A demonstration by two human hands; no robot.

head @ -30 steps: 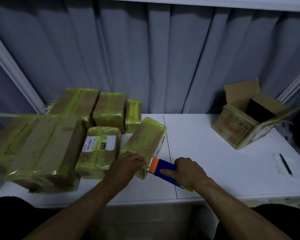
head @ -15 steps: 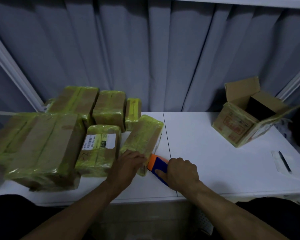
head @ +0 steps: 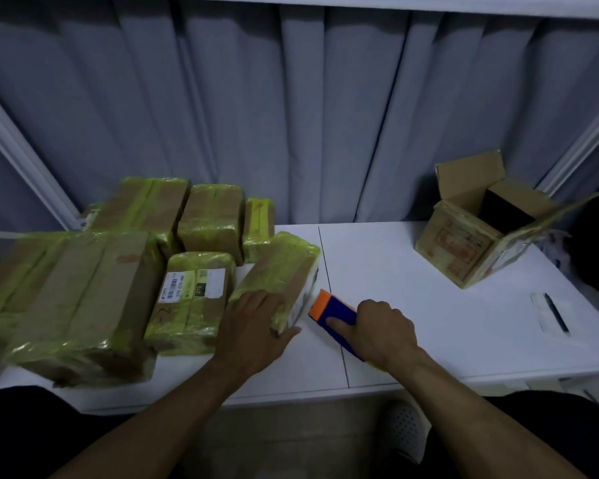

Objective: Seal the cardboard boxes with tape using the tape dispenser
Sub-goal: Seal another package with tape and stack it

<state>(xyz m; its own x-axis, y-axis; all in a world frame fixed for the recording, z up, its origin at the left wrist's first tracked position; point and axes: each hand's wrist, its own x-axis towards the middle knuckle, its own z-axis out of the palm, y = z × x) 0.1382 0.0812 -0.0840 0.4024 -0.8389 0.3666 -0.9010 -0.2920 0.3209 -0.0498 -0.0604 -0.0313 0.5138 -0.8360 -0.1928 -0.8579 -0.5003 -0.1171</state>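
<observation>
My left hand [head: 256, 319] lies spread on the near end of the small box [head: 281, 267], fingers over its top and thumb against its near face, pressing it onto the white table [head: 412, 305]. The box sits askew at the right edge of the taped pile, already banded in yellow-green tape. My right hand [head: 384, 331] is curled tight round the tape dispenser [head: 332, 311], whose orange nose points at the box's near right corner, just beside it but apart. I cannot tell whether the dispenser rests on the table. I judge the next move is to set that nose on the cardboard and draw a strip. I should bear down with my left so the light box cannot skid, land the nose flat, pull in one straight line, and clear my thumb from the path. The open box [head: 471, 243] far right looks unsealed.
</observation>
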